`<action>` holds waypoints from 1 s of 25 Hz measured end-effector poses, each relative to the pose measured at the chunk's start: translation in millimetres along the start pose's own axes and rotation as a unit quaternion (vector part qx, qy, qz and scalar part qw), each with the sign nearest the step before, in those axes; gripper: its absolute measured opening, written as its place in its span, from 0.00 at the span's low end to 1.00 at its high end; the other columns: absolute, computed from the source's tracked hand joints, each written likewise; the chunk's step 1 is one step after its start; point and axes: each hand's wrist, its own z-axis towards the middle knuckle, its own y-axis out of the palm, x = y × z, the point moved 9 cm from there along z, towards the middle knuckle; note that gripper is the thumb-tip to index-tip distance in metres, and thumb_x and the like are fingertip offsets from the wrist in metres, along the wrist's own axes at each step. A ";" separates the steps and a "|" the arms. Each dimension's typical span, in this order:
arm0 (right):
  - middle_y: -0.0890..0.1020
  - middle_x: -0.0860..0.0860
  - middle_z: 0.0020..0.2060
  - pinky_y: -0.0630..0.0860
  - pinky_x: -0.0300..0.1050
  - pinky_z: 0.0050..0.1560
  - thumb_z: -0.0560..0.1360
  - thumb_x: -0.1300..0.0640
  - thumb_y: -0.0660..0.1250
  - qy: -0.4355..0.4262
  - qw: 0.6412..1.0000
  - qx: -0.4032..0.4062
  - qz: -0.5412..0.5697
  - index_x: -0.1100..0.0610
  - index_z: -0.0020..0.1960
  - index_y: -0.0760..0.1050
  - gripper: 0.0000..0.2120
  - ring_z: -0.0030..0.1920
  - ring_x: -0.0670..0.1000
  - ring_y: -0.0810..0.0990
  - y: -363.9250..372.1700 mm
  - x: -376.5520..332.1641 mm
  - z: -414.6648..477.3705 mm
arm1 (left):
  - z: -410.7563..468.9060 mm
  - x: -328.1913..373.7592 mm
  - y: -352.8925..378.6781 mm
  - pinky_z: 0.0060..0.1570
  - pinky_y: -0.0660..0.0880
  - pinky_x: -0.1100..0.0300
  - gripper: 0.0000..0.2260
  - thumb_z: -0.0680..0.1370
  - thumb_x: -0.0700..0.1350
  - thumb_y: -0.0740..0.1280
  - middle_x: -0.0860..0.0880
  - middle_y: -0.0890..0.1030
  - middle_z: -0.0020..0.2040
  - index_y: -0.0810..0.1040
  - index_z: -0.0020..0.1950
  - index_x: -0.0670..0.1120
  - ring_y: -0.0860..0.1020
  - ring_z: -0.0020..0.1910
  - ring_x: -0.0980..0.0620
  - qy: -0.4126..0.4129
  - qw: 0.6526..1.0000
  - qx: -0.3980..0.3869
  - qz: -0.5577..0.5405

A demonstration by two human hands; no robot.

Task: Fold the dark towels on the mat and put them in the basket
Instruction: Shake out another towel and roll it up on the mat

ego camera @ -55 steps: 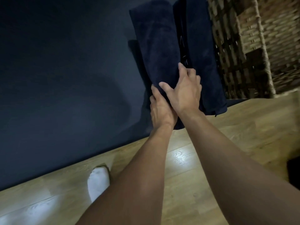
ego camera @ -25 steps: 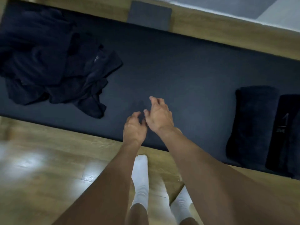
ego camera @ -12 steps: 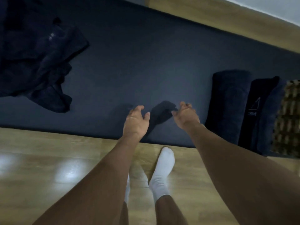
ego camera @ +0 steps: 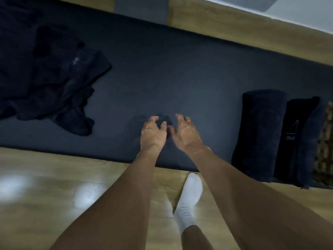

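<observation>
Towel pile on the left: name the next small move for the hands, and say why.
Probably reach left and pick one towel off the crumpled pile. Both the left hand and right hand hover empty over bare mat, and the folded towels already lie beside the basket.

Both arms reach forward, left hand and right hand loosely curled, empty.

A crumpled heap of dark navy towels lies at the left end of the long dark blue mat. At the mat's right end, a folded navy terry towel and a folded black towel with a pale logo lie side by side, with the brown woven basket just beyond them.
</observation>
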 end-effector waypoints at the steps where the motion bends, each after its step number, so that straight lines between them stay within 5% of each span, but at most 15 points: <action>1: 0.66 0.56 0.70 0.70 0.57 0.65 0.82 0.47 0.59 -0.010 1.000 -0.001 0.006 0.54 0.76 0.59 0.26 0.67 0.59 0.70 7.4 -18.3 2.8 | 6.6 -12.0 -19.2 0.63 0.69 0.54 0.18 0.82 0.52 0.62 0.46 0.75 0.66 0.71 0.71 0.49 0.74 0.65 0.46 -0.007 1.000 0.013 -0.002; 9: 0.67 0.56 0.71 0.70 0.54 0.67 0.81 0.46 0.60 -0.074 0.995 -0.057 0.042 0.53 0.76 0.60 0.26 0.69 0.58 0.70 102.6 -184.5 36.0 | 67.1 -136.4 -174.0 0.61 0.69 0.57 0.19 0.80 0.51 0.65 0.42 0.74 0.67 0.71 0.69 0.45 0.75 0.63 0.44 -0.108 0.984 0.131 -0.052; 15: 0.72 0.54 0.69 0.68 0.46 0.66 0.81 0.46 0.60 -0.090 0.987 -0.071 0.113 0.53 0.75 0.63 0.24 0.69 0.54 0.70 149.0 -280.3 78.4 | 131.6 -136.4 -246.4 0.57 0.71 0.53 0.20 0.80 0.48 0.65 0.44 0.67 0.69 0.68 0.71 0.46 0.75 0.61 0.43 -0.047 0.985 0.165 -0.012; 21: 0.75 0.51 0.65 0.68 0.37 0.58 0.81 0.47 0.61 -0.130 0.977 -0.038 0.165 0.52 0.73 0.67 0.22 0.64 0.48 0.74 151.2 -352.7 107.1 | 164.4 -122.5 -336.9 0.40 0.71 0.58 0.23 0.77 0.47 0.70 0.46 0.67 0.66 0.66 0.69 0.47 0.76 0.53 0.47 0.039 0.945 0.324 0.036; 25: 0.77 0.50 0.62 0.74 0.43 0.59 0.80 0.46 0.63 -0.124 0.965 -0.055 0.223 0.55 0.71 0.69 0.22 0.59 0.49 0.76 156.0 -414.1 131.5 | 177.1 -120.4 -383.3 0.39 0.77 0.53 0.27 0.74 0.44 0.72 0.44 0.66 0.66 0.64 0.69 0.47 0.76 0.53 0.47 0.028 0.929 0.352 0.114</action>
